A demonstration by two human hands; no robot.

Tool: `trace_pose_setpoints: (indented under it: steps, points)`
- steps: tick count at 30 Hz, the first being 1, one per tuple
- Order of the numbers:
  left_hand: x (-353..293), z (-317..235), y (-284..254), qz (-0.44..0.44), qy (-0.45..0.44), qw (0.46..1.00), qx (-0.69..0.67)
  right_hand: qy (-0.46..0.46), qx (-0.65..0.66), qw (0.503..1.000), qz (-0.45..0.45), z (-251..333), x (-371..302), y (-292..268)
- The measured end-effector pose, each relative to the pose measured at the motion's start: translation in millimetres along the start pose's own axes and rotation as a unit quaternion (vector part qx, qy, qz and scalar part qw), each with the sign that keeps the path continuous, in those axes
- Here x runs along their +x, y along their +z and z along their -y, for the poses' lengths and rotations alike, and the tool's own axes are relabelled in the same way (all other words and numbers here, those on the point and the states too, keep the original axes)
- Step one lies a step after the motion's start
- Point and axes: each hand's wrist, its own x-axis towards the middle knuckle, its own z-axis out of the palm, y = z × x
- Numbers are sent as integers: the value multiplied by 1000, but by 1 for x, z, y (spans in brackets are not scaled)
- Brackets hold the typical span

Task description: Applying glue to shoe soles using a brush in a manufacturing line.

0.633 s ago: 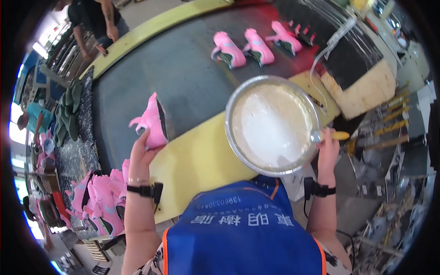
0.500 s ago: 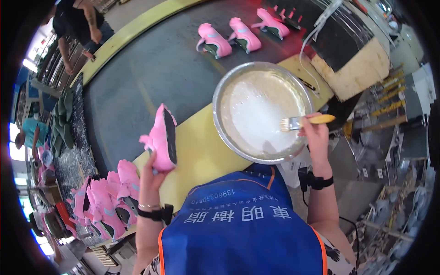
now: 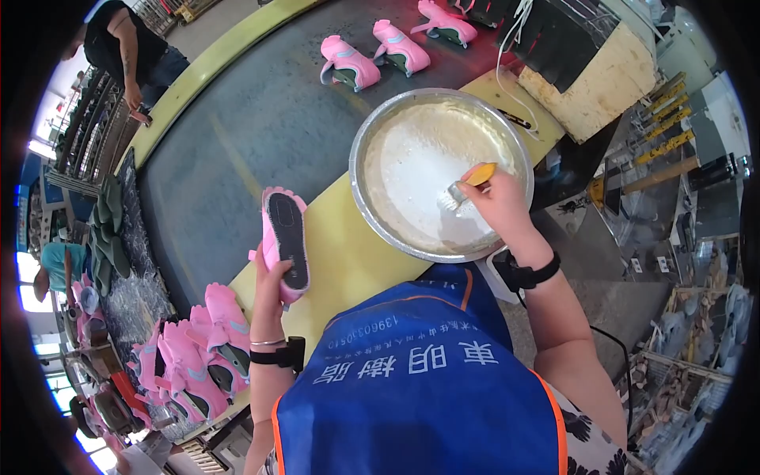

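Note:
A pink shoe upper [image 3: 272, 237] with a dark sole-side insole board [image 3: 286, 229] is gripped by my left hand [image 3: 271, 286], its underside turned up toward me. My right hand [image 3: 500, 198] pinches a flat brush with a yellow handle [image 3: 480, 172]. The brush's pale bristles [image 3: 450, 199] meet the white liquid in a wide metal basin [image 3: 361, 207], which stands right of the shoe upper. Whether the bristles dip below the surface is hard to tell.
Several pink shoe uppers [image 3: 190, 356] crowd the lower left. Three more [image 3: 402, 49] stand on the dark belt [image 3: 214, 158] at the far side, near a red glow. A white cable [image 3: 502, 79] hangs beyond the basin. A person [image 3: 131, 51] stands at the far left.
My left hand has turned the shoe upper so its dark underside shows fully. My right hand has brought the brush leftward from the basin's right side into the white liquid.

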Motion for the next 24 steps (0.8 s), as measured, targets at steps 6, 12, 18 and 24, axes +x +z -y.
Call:
trace_pose_setpoints:
  steps: [6,12,18,24]
  points:
    - [-41,-54,10,214,-38,927,-307,30,262,955,-133,4,-7,-21]
    - [-54,-128,37,321,-33,926,-195,-143,-34,975,-165,31,-12,-33]
    - [-45,-166,67,423,-80,896,-106,-370,-14,927,-65,72,-27,-64]
    - [-45,-178,77,449,-83,887,-68,-406,-19,914,-9,67,-28,-61]
